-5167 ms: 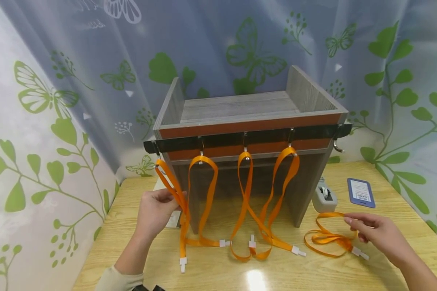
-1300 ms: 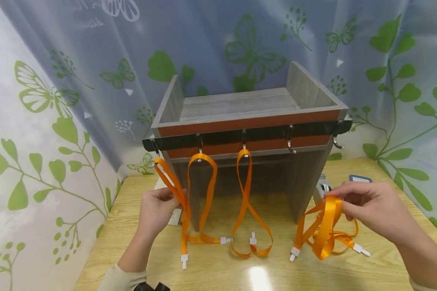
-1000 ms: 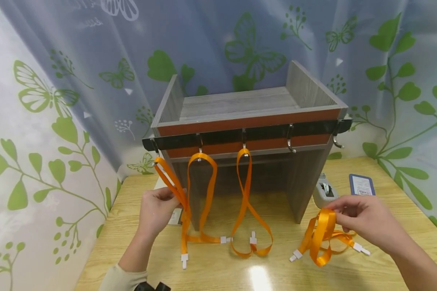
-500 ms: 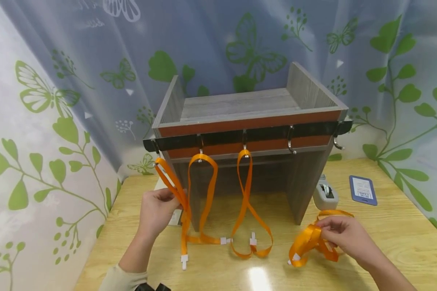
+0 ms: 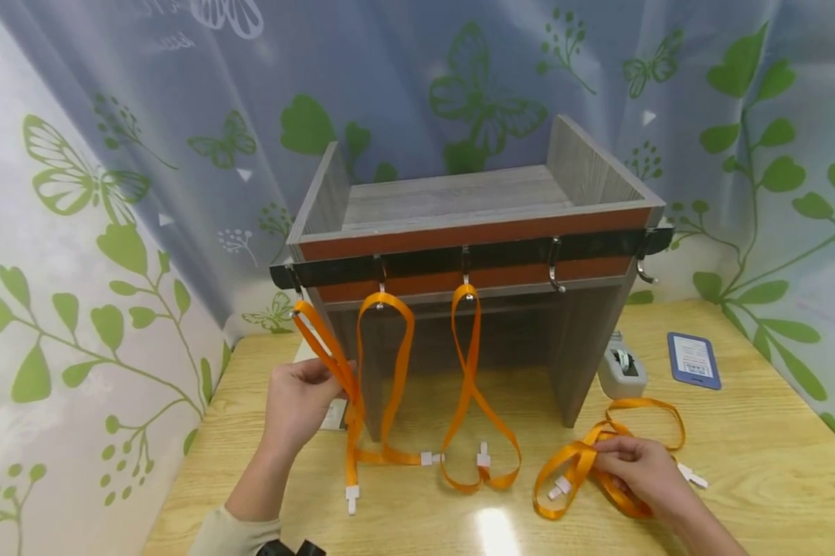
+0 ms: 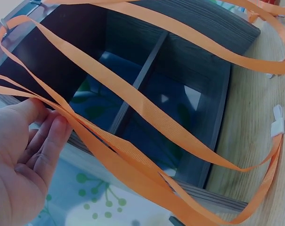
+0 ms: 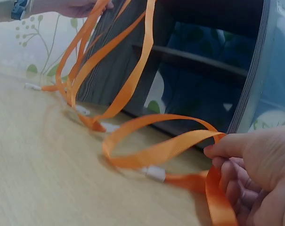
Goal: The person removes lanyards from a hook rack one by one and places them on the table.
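In the head view my left hand (image 5: 299,405) pinches an orange lanyard (image 5: 351,455) that hangs from the leftmost hook, its white clip at the bottom. The left wrist view shows thumb and fingertips on the strap. My right hand (image 5: 643,471) pinches another orange lanyard (image 7: 161,151), gathered low over the table at the right. Behind that hand lies one more lanyard loop with a white clip (image 5: 691,476); the straps overlap there. Two other lanyards hang from the second hook (image 5: 384,272) and the third hook (image 5: 466,264), their lower ends reaching the table.
A black hook rail (image 5: 424,262) runs across the front of a grey wooden shelf (image 5: 452,202). Its fourth hook (image 5: 554,264) and rightmost hook carry nothing. A grey tape dispenser (image 5: 622,372) and a blue card holder (image 5: 695,360) lie to the right on the wooden table (image 5: 403,525).
The lanyard earlier on the fourth hook is off it, down at the right in my right hand. That hand has moved lower and leftward over the table. My left hand stays put.
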Available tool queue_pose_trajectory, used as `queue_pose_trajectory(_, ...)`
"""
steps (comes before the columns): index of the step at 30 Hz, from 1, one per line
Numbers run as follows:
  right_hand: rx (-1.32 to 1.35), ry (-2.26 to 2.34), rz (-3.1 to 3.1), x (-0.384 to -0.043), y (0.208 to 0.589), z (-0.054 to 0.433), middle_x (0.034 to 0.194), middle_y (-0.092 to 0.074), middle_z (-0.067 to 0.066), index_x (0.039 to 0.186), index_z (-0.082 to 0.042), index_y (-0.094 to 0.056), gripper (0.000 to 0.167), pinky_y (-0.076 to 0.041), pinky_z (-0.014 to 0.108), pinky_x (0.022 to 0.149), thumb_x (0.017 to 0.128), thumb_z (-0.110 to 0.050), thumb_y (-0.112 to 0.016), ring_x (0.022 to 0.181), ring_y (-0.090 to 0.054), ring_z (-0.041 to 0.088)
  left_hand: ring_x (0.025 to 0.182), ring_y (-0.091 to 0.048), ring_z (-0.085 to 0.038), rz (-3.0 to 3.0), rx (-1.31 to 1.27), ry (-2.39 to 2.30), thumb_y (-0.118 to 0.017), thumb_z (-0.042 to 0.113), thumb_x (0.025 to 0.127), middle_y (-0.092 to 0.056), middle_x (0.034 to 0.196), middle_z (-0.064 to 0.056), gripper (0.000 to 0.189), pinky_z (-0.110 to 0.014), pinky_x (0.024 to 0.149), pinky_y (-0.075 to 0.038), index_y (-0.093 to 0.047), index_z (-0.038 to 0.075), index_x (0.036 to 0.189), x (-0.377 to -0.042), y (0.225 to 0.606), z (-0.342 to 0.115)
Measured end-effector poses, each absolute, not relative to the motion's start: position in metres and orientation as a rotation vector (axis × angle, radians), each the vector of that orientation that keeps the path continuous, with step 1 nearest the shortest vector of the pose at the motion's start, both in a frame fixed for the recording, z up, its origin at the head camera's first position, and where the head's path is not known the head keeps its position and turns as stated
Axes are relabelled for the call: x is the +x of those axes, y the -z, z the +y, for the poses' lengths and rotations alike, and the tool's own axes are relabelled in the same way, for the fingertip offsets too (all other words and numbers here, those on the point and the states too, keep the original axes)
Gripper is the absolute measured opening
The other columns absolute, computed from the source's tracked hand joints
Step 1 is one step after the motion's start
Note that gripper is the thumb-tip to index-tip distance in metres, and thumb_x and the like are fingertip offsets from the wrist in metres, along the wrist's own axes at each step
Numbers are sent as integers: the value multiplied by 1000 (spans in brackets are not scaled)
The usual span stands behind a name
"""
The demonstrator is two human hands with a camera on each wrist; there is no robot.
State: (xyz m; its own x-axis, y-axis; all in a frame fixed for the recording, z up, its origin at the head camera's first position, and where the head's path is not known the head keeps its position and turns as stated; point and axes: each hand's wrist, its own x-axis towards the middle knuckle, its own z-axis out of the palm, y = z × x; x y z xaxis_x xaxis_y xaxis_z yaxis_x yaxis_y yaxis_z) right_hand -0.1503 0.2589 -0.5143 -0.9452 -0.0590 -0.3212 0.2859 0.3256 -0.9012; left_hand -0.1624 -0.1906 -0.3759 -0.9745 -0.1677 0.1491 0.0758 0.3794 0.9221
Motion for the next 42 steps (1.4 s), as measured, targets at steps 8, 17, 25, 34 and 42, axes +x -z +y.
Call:
queue_pose_trajectory(8, 177, 1716, 2254, -147, 518, 260, 81, -70, -5, 111, 5, -69, 33, -44, 21, 50, 91, -20, -74, 55, -49, 5, 63, -72, -14, -2413, 83, 1643, -77, 18, 89, -76, 77, -12, 19, -27, 63, -59, -79, -1, 94, -164, 377, -191)
queue_pose_trajectory(17, 115, 1746, 2194, -145, 515, 264, 89, -75, -3, 118, 8, -67, 39, -44, 22, 48, 94, -23, -70, 54, -49, 5, 62, -72, -14, -2412, 79, 1646, -78, 21, 88, -76, 75, -11, 21, -27, 64, -59, -79, 0, 93, -163, 378, -191)
queue_pose_trajectory(25, -2, 1694, 2332, -149, 499, 262, 91, -73, -5, 116, 7, -68, 36, -49, 24, 56, 95, -22, -69, 62, -55, 7, 63, -72, -14, -2420, 89, 1639, -78, 20, 89, -76, 76, -11, 20, -27, 64, -59, -79, 0, 93, -163, 378, -191)
queue_pose_trajectory(34, -138, 1669, 2388, -156, 471, 256, 67, -61, 1, 116, 7, -68, 38, -44, 27, 50, 96, -25, -69, 57, -52, 9, 62, -72, -14, -2403, 82, 1650, -77, 17, 89, -76, 76, -11, 19, -27, 65, -60, -79, -1, 93, -164, 377, -192)
queue_pose_trajectory(42, -160, 1654, 2400, -156, 445, 240, 63, -56, 0, 114, -4, -72, 36, -44, 33, 54, 92, -32, -73, 57, -52, 14, 62, -72, -14, -2402, 77, 1647, -77, 18, 89, -76, 76, -11, 19, -34, 68, -61, -79, -1, 93, -163, 377, -190)
